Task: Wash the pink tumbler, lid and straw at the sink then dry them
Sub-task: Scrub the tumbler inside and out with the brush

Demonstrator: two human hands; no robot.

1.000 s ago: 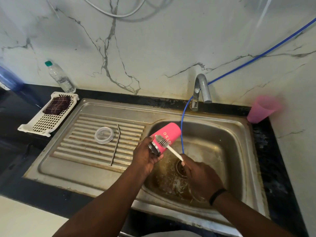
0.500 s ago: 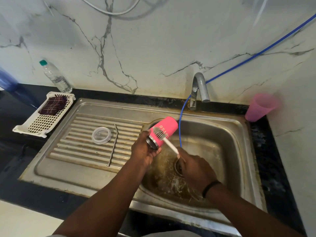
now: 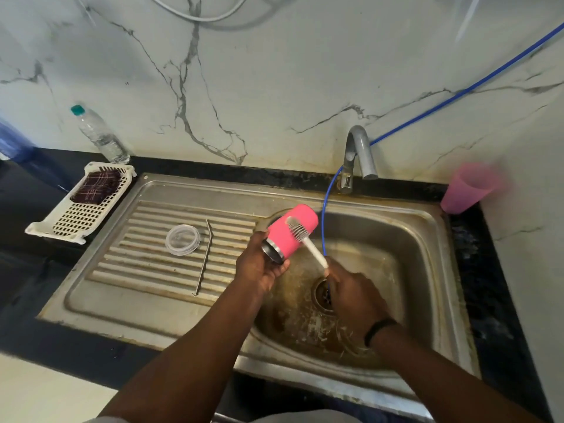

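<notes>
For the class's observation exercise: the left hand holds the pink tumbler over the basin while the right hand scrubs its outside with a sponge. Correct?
Not quite. In the head view the right hand holds a white-handled brush, not a sponge, against the outside of the pink tumbler. The left hand does hold it over the basin.

No legible text anywhere. Pink tumbler has white lettering on its side, but brush bristles cover it & it's too blurred to read.

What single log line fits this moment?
step: scrubbing | left hand: holds pink tumbler | right hand: holds brush | lid, straw: drainboard
</notes>
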